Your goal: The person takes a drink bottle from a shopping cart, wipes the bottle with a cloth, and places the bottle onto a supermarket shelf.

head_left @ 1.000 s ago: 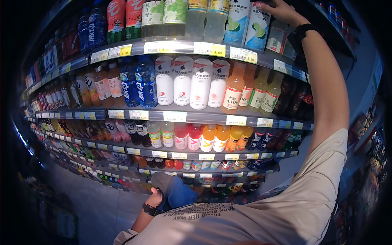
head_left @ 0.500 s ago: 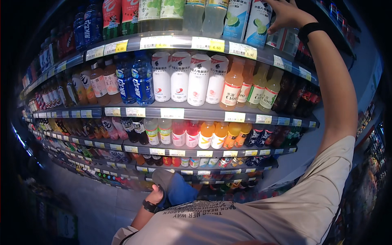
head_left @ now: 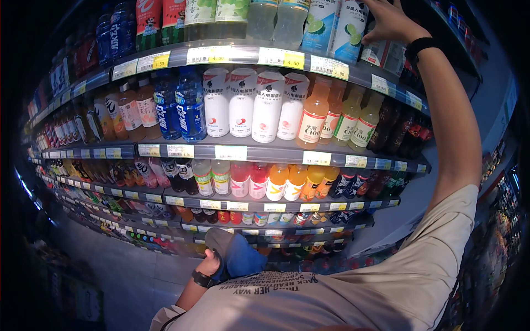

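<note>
My right hand (head_left: 389,21) is raised to the top shelf, a black band (head_left: 419,45) on its wrist. It rests against the light-blue bottles with lime pictures (head_left: 353,27), just above some red-and-white cartons (head_left: 382,54). The fingertips are cut off by the frame's upper edge, so its grip is unclear. My left hand (head_left: 210,265) is low by my chest, also with a black wristband. It is closed on a soft grey-and-blue bundle (head_left: 234,255), perhaps a cloth or bag.
Curved store shelves full of drinks fill the view. White bottles with red tops (head_left: 251,105) and blue bottles (head_left: 182,105) stand on the second shelf (head_left: 232,151), orange and pink ones (head_left: 265,182) below. The grey floor (head_left: 127,276) lies at lower left.
My right hand has risen a little toward the frame's top edge, and the shelves have shifted slightly in the picture. My left hand keeps the bundle in the same place.
</note>
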